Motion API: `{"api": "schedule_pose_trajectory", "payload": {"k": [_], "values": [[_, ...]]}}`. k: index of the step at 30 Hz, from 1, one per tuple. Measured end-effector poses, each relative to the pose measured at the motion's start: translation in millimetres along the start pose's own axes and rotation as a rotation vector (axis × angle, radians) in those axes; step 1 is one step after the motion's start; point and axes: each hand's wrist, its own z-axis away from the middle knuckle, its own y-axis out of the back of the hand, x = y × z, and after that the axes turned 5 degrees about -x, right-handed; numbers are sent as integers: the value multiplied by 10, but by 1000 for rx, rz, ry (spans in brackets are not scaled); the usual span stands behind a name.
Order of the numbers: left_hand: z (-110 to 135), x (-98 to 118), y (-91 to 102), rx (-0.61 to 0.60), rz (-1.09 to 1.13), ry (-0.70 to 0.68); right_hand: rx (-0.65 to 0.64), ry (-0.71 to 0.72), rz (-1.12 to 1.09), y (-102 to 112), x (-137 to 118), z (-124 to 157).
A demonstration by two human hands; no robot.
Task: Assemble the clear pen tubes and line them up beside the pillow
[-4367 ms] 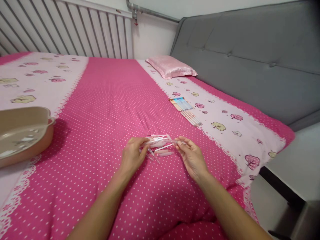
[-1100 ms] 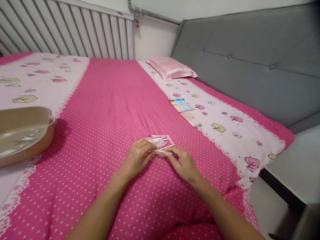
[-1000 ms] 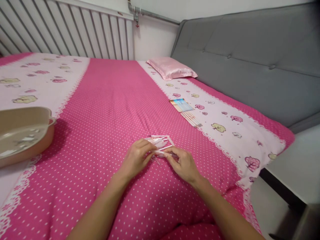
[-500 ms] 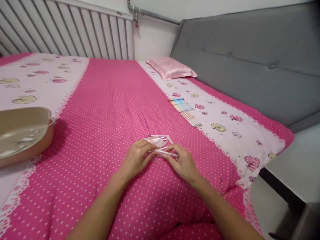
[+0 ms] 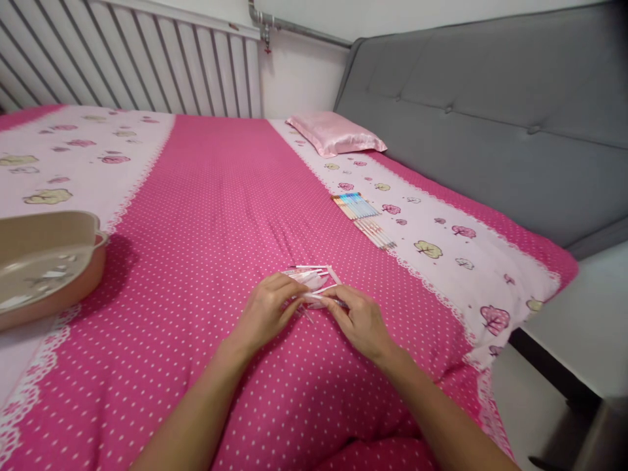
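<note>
Between my two hands is a slim whitish pen, lying roughly crosswise. My left hand pinches its left end with thumb and fingertips. On its right part, my right hand is closed, and a dark tip shows past those fingers. Just beyond the hands lie several thin white sticks like pen refills, next to a clear plastic wrapper or bag partly hidden by my fingers. A thin clear piece rests on the bedspread under the pen.
Two neat rows of pens, one blue and beige, one whitish, lie farther right on the pink dotted bedspread. A beige basin with small scraps stands at left. A pink pillow lies by the grey headboard.
My right hand has slid slightly along the pen and covers more of its right part. My left hand and the things around have stayed put.
</note>
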Motion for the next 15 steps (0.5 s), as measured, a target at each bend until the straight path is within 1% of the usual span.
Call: {"api": "schedule_pose_trajectory", "payload": {"k": [11, 15], "values": [[-5, 2, 6, -4, 8, -12, 50, 11, -20, -35, 53, -8], [-5, 0, 7, -9, 14, -8, 53, 3, -70, -32, 45, 3]]}}
